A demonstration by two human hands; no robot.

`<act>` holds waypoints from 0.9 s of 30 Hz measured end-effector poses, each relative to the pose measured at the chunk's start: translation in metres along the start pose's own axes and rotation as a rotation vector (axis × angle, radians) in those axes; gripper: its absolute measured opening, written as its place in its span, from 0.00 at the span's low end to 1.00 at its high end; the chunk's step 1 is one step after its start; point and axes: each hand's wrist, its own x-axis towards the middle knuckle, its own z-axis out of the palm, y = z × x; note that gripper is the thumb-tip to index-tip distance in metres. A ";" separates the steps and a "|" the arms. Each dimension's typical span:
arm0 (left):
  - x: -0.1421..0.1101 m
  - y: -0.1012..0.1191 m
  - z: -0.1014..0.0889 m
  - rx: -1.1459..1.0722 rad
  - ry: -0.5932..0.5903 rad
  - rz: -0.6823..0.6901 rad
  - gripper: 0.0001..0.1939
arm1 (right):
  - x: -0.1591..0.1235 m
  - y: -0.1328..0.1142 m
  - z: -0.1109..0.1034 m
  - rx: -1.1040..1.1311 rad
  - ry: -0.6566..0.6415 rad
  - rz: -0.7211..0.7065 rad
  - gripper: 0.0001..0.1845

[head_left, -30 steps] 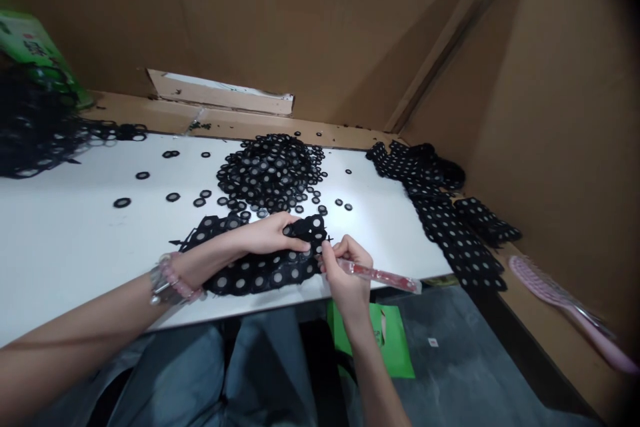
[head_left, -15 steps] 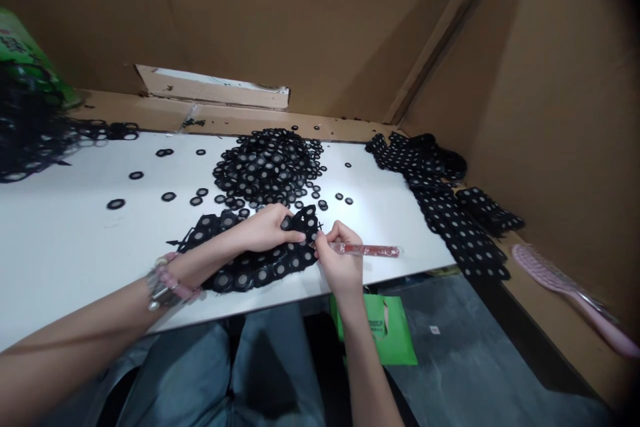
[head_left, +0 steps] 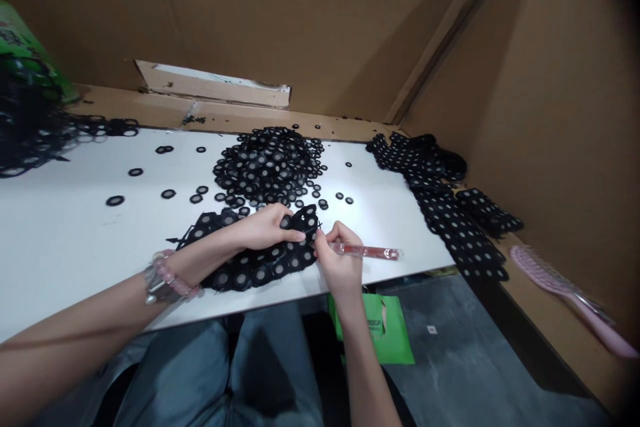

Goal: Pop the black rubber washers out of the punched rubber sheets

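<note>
A black sheet of joined rings with pale centres (head_left: pixel 250 267) lies at the near edge of the white table (head_left: pixel 65 247). My left hand (head_left: pixel 265 227) is closed on the sheet's upper right edge, pinching it. My right hand (head_left: pixel 337 253) is closed on a red-handled tool (head_left: pixel 367 251), its tip pressed against the sheet's right edge beside my left fingers. A heap of loose black rings (head_left: pixel 270 167) sits just beyond my hands.
Single rings (head_left: pixel 116 200) are scattered over the table's left half. Black scrap netting (head_left: pixel 30 133) is piled at far left by a green packet (head_left: pixel 20 40). More ring sheets (head_left: pixel 445 207) drape off the right end. A pink hairbrush (head_left: pixel 565 290) lies at right. Cardboard walls enclose the table.
The red-handled tool has swung from pointing down-right to lying nearly level. Both hands stay at the sheet's right edge; the view has shifted slightly.
</note>
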 end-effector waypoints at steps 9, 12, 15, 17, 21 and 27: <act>0.000 0.000 -0.004 -0.033 -0.081 0.034 0.19 | -0.003 -0.005 0.003 -0.151 0.046 -0.143 0.17; -0.002 0.005 -0.012 0.210 -0.062 0.006 0.21 | 0.001 -0.001 -0.003 0.112 0.015 0.021 0.17; -0.004 0.014 -0.021 0.447 -0.012 -0.005 0.22 | 0.001 0.002 -0.009 0.422 0.073 0.141 0.17; -0.003 0.022 -0.025 0.551 0.026 0.016 0.22 | -0.001 0.001 -0.011 0.535 0.145 0.149 0.19; 0.011 0.041 -0.021 0.764 0.105 0.173 0.15 | -0.008 -0.007 -0.012 0.628 0.260 0.129 0.20; 0.039 0.067 0.001 0.920 -0.311 0.610 0.14 | -0.017 -0.011 -0.022 0.681 0.371 0.112 0.21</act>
